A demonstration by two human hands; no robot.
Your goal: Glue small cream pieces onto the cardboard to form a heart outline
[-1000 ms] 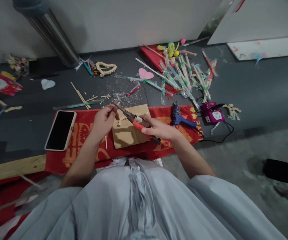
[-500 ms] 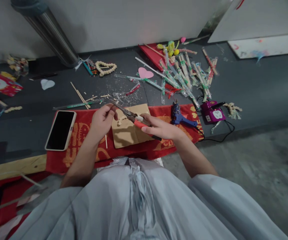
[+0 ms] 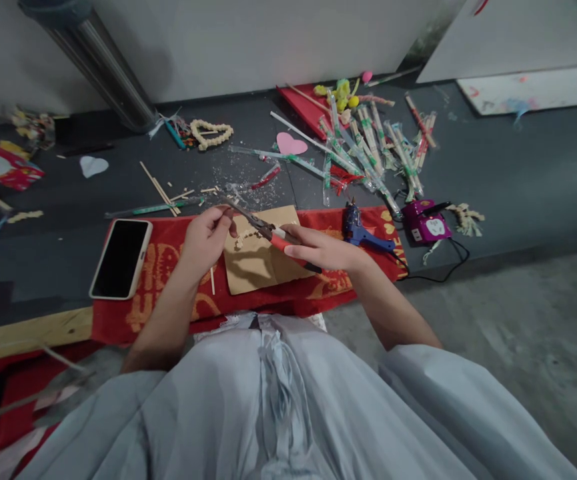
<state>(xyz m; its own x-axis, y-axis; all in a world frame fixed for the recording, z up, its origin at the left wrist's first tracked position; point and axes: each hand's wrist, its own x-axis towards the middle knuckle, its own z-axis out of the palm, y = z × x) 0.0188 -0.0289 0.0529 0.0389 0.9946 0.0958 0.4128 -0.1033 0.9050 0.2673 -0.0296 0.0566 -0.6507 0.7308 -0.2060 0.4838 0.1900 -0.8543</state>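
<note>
My right hand is wrapped round the red and black handles of a pair of long-nose pliers. Their jaws point left, up to the fingertips of my left hand. That hand is closed in a pinch at the pliers' tip; whatever it holds is too small to make out. Beneath the pliers lies a tan cardboard piece, with a short row of small pale bits on it. The cardboard rests on a red cloth with orange lettering. A thin wooden stick lies left of the cardboard.
A phone lies at the cloth's left end, a blue glue gun at its right. Behind are wrapped chopsticks, a pink paper heart, a heart-shaped frame and loose sticks. A metal cylinder stands at the back left.
The pliers' handles have drawn slightly closer together in my right hand. My left hand stays at the jaw tip, almost unmoved.
</note>
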